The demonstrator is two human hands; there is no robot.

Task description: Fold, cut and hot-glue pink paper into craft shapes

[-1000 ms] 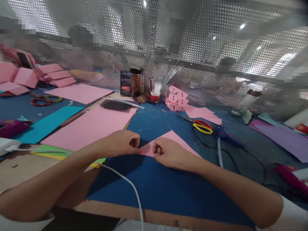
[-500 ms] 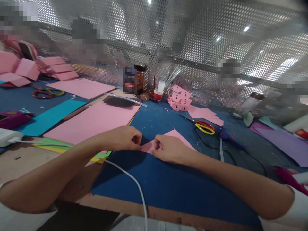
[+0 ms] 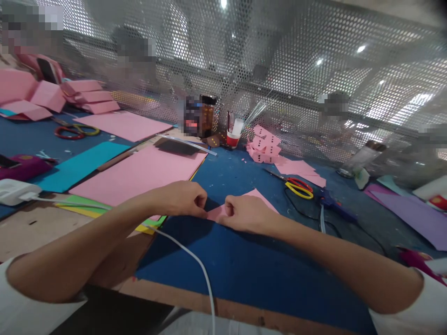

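A small piece of pink paper (image 3: 267, 200) lies on the blue table mat (image 3: 244, 274), partly covered by my hands. At its left corner my left hand (image 3: 186, 199) is closed, thumb and fingers pinching the paper's tip. My right hand (image 3: 244, 214) is curled over the near edge, its thumb and forefinger pressed on the sheet. The palm hides much of the paper. Beyond my right hand rest scissors with red and yellow handles (image 3: 299, 188) and a blue glue gun (image 3: 337, 204).
Large pink sheets (image 3: 139, 172) and a turquoise sheet (image 3: 82, 165) lie to the left. A white cable (image 3: 188, 251) crosses the mat's front. Dotted pink paper pieces (image 3: 263, 144) and a red-and-white cup (image 3: 233, 138) stand before the perforated metal screen (image 3: 289, 60). Purple paper (image 3: 412, 214) is at right.
The view has shifted slightly, so most things sit a little further right. Both hands keep nearly the same hold on the pink paper.
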